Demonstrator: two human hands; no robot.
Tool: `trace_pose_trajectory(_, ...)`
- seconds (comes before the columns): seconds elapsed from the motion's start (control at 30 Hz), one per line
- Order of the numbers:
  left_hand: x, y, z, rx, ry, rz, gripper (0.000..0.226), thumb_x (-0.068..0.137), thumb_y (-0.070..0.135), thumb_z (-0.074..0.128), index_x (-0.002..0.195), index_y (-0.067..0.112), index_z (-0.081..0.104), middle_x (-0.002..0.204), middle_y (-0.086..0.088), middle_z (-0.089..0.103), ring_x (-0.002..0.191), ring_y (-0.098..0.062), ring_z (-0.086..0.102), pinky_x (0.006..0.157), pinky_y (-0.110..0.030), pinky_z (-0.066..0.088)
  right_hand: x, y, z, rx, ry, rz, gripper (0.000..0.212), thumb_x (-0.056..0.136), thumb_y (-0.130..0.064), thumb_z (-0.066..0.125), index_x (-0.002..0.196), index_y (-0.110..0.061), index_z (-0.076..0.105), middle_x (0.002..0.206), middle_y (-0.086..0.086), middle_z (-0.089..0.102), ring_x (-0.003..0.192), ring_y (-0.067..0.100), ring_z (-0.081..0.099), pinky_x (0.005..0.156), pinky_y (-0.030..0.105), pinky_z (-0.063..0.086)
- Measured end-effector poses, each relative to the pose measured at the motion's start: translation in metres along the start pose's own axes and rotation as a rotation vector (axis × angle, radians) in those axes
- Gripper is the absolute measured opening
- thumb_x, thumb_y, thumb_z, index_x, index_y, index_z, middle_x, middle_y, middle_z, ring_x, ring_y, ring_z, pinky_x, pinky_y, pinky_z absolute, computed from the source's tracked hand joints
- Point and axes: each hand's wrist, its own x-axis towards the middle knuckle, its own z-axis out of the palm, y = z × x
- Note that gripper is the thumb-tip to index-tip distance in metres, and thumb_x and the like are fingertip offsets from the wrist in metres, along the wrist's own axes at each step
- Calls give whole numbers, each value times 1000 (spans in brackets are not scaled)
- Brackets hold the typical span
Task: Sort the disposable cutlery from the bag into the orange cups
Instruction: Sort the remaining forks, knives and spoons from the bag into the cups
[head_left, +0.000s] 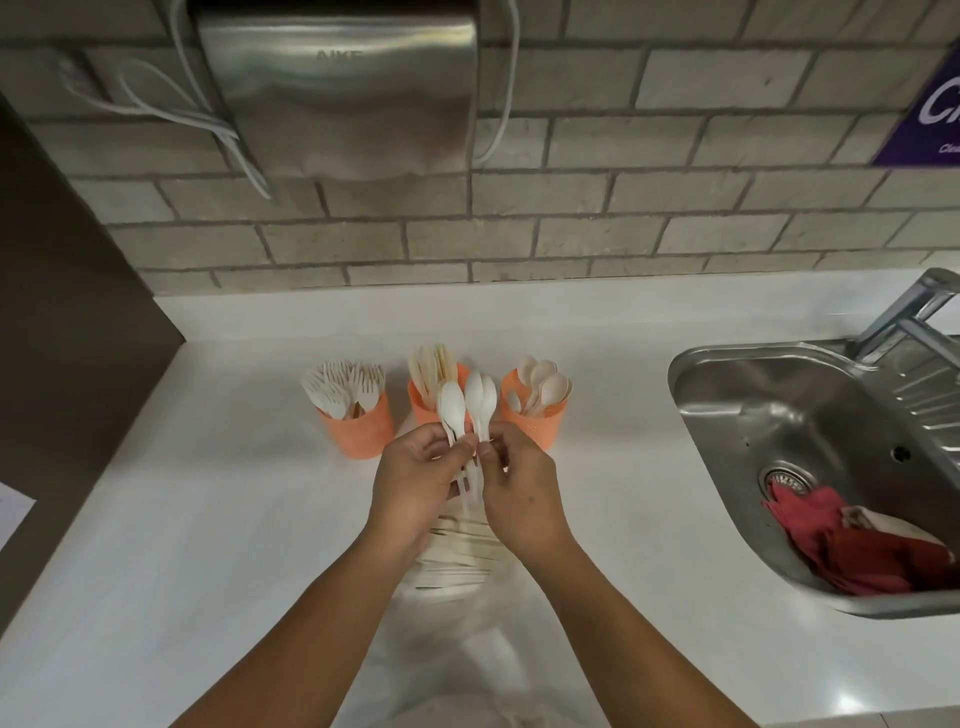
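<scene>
Where the white counter (208, 519) meets the brick wall (571, 208), a steel sink (727, 405) is set at the right with a red cloth (857, 551) in it, and a clear bag (457, 566) of cutlery is laid at the near edge. Farther back three orange cups are lined up: forks (343, 384) are kept in the left cup (358, 431), knives (434, 364) in the middle cup (421, 405), spoons (543, 382) in the right cup (535, 423). A few white spoons (467, 400) are gripped by their handles by both the left hand (415, 483) and the right hand (519, 493), just before the middle cup.
</scene>
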Motion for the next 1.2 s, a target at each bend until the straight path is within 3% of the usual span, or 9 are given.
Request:
trace_pose_trajectory(0.17,8,-1,7,55,-24,35,11,97,22,73,101,26,83,96,-8,79,100,-31,76,87,-52,63,11,4,-7,-40,-35,-23,28,104,-6,47,131,-6,58,86,-11,65,79,0,61,66,7,42)
trace_pose_trajectory(0.27,12,-1,8,56,-32,42,13,98,21,71,103,25,82,95,-10,80,96,-30,78,87,-49,64,17,7,-12,74,-38,26,16,102,-9,57,116,-14,64,86,-14,66,80,-3,61,70,10,44)
trace_pose_trajectory(0.37,12,2,7,3,-68,19,16,101,17,67,111,18,79,99,-11,81,94,-28,78,81,-41,64,21,13,-16,182,-38,88,8,97,-15,67,103,-20,68,85,-12,69,72,2,58,71,21,48)
trace_pose_trajectory(0.5,9,4,7,-65,-106,-22,20,102,19,65,117,13,76,104,-13,80,98,-27,78,83,-39,64,22,19,-18,259,-55,90,19,97,-16,67,112,-27,74,95,0,75,84,32,67,80,44,57)
trace_pose_trajectory(0.7,7,1,15,-85,-60,-29,17,101,19,66,111,12,78,101,-17,79,97,-33,77,75,-34,63,16,18,-11,39,0,-25,36,105,-12,50,133,-27,66,104,-18,67,98,-3,62,80,7,44)
trace_pose_trajectory(0.8,7,-2,18,-93,-34,-24,17,102,20,65,107,11,78,99,-17,79,96,-33,77,75,-34,63,14,12,-13,59,11,-66,41,106,-7,45,139,-24,61,118,-25,67,104,-5,65,87,9,47)
trace_pose_trajectory(0.93,7,-4,23,-85,-14,-12,15,101,22,67,102,14,79,99,-19,78,94,-32,76,81,-38,63,14,13,-9,-35,117,-110,43,105,-6,46,143,-22,58,116,-7,72,92,1,62,84,7,44)
trace_pose_trajectory(1.03,7,-7,26,-70,9,17,15,100,26,68,104,17,79,100,-27,73,91,-23,72,81,-37,62,14,17,-4,-95,204,-129,43,103,-10,51,144,-23,57,105,7,69,84,9,58,80,16,47)
trace_pose_trajectory(1.2,3,-6,32,-135,19,53,18,103,21,65,110,10,76,100,-26,75,93,-25,75,80,-31,62,12,12,0,106,185,-71,36,103,-17,55,133,-34,67,115,-4,60,100,7,64,92,30,56)
